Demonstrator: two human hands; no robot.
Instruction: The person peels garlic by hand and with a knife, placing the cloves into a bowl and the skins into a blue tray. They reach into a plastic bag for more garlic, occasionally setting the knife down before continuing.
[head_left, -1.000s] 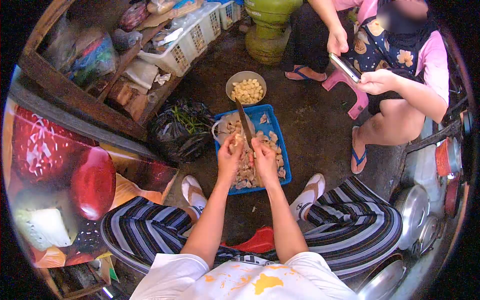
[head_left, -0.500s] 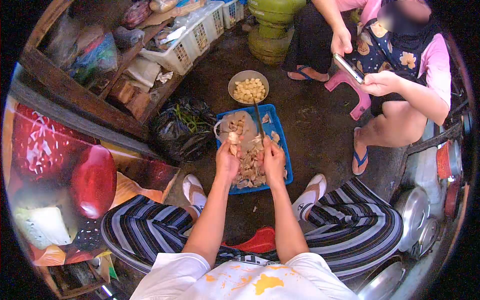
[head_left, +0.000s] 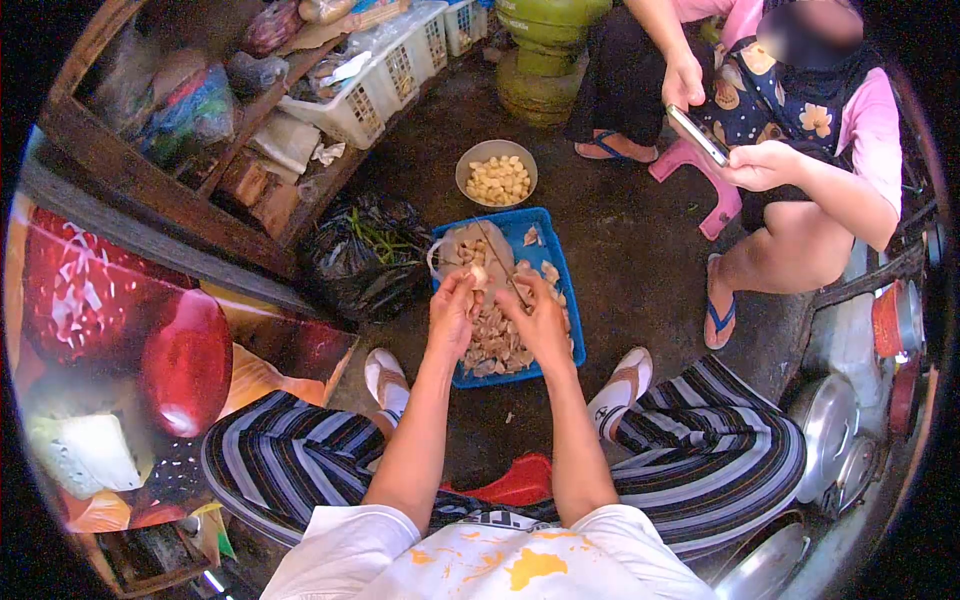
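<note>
Over a blue tray (head_left: 574,340), my left hand (head_left: 455,312) is closed on a pale garlic clove (head_left: 478,275) at its fingertips. My right hand (head_left: 538,318) grips a knife (head_left: 497,255), its thin blade tilted up and to the left, seen nearly edge-on. Papery garlic skins (head_left: 497,345) cover the near part of the tray. A clear plastic bag (head_left: 455,243) with unpeeled cloves lies at the tray's far left. Beyond the tray, a bowl (head_left: 462,180) holds many peeled cloves.
A black plastic bag (head_left: 345,270) with green stalks sits left of the tray. Another person (head_left: 860,170) sits at the right, holding a phone (head_left: 698,136), beside a pink stool (head_left: 718,205). Green gas cylinders (head_left: 545,60), white baskets (head_left: 385,95) and metal pot lids (head_left: 825,430) stand around.
The knife has turned from pointing nearly straight away to slanting left, toward the clove. My right hand has rotated and shifted slightly. The left fingers have drawn in around the clove.
</note>
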